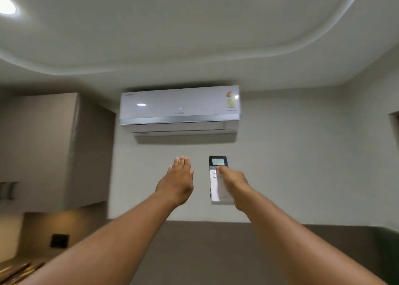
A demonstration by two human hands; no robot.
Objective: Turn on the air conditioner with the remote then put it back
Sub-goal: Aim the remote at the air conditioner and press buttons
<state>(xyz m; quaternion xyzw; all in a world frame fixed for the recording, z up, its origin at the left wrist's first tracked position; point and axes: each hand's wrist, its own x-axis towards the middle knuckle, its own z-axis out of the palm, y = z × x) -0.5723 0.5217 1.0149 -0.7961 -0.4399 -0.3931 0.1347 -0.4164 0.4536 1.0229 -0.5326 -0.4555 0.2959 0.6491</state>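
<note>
— Up near the wall, below the air conditioner (179,109) — where does the remote (218,180) sit against the hand?

— It stands upright in the right hand (234,187), which is wrapped around its lower right side. The thumb (222,170) lies across the front, its tip on the buttons just under the screen. The other fingers are behind the body and mostly hidden, though two dark tips show at its left edge.

— And the left hand (178,182)?

— Raised beside it, just left of the remote and not touching it. It holds nothing; the fingers are straight and pressed together, pointing up toward the unit.

— How does the remote look?

— Slim and rectangular. The top part is black with a pale lit screen; below that the body is white, with small round buttons near the thumb and faint lettering at the bottom. Its top end points up at the air conditioner, well apart from it.

— The unit itself?

— White and glossy, mounted high on the wall under the ceiling (194,36), with a coloured sticker at its upper right. Whether its flap is open, I cannot tell.
</note>
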